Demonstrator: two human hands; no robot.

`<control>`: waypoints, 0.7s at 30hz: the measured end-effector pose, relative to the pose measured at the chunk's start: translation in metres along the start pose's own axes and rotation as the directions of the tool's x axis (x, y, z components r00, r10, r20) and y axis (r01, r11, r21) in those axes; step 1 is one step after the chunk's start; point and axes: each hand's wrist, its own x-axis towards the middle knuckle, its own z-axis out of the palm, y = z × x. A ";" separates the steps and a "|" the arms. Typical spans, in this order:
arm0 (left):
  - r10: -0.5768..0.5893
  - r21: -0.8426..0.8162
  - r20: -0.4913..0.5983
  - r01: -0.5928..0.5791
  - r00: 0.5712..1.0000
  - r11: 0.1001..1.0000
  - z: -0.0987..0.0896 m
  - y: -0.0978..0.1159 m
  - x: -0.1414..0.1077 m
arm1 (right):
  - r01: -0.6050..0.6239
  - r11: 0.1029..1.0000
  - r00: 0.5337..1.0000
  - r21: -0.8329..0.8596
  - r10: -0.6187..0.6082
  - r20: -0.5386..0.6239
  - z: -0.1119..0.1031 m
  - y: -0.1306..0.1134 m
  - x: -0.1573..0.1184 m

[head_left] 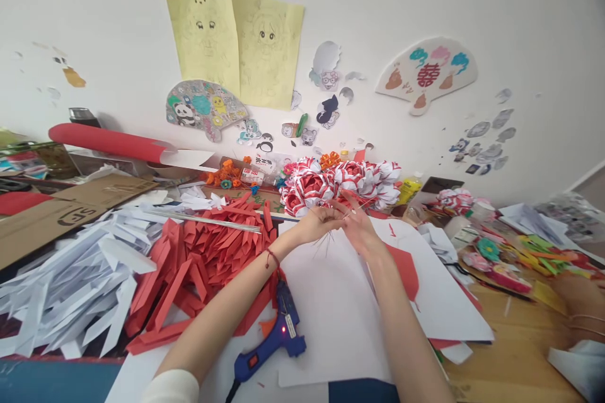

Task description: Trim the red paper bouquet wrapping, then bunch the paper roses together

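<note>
Paper strips [155, 277] lie left of the glue gun [283, 337], with paper flowers [350, 177] beyond it, near the far wall [350, 6].

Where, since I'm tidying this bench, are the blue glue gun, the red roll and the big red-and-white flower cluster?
Blue glue gun [280, 336]: head view, on its body.
Red roll [108, 141]: head view, on its curved side.
Flower cluster [350, 175]: head view, on a middle bloom.

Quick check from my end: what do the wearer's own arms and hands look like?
Both the left hand and right hand are ungloved. A thin dark-red bracelet circles the left wrist, and a white sleeve shows near the left elbow. No sleeve shows on the right arm.
</note>
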 end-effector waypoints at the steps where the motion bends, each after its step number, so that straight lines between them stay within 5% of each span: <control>1: 0.004 0.007 0.000 -0.004 1.000 1.000 0.000 0.000 0.000 | -0.002 1.000 1.000 0.017 0.002 0.014 0.000 -0.003 0.005; 8: 0.007 0.083 -0.015 -0.006 1.000 0.997 -0.004 -0.011 0.003 | -0.027 1.000 1.000 0.014 0.027 -0.003 0.013 -0.008 0.026; 21: -0.128 0.156 -0.009 0.127 0.992 0.979 -0.006 0.002 -0.001 | -0.095 0.981 0.990 -0.171 0.075 -0.120 0.026 -0.003 0.012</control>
